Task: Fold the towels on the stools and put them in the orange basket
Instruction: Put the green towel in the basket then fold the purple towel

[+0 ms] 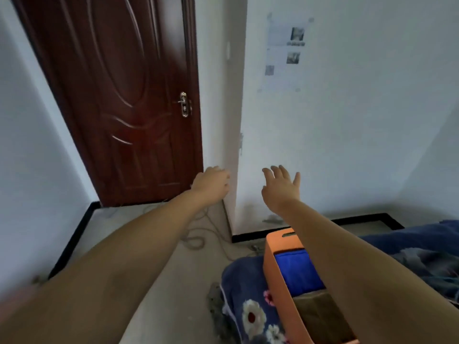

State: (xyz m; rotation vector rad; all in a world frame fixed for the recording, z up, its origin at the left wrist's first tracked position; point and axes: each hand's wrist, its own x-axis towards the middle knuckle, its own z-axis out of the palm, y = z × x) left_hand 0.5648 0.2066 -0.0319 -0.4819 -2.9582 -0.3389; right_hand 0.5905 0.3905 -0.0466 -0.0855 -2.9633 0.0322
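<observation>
The orange basket [279, 266] stands at the lower right on a blue flowered blanket [246, 304]. Inside it lie a folded blue towel [298, 270] and, nearer to me, a folded olive-brown towel [320, 316]. Both my arms stretch forward, well above the floor. My left hand [211, 183] hangs in front of the wall corner with its fingers curled loosely and nothing in it. My right hand [282, 186] is raised above the basket with fingers spread, empty. My right forearm crosses over the basket's right side. No stool is in view.
A dark red door [119, 95] with a metal handle is shut at the back left. A white wall corner [236, 120] juts out straight ahead, with papers [285, 50] taped on it. Loose cable [196, 238] lies on the grey floor.
</observation>
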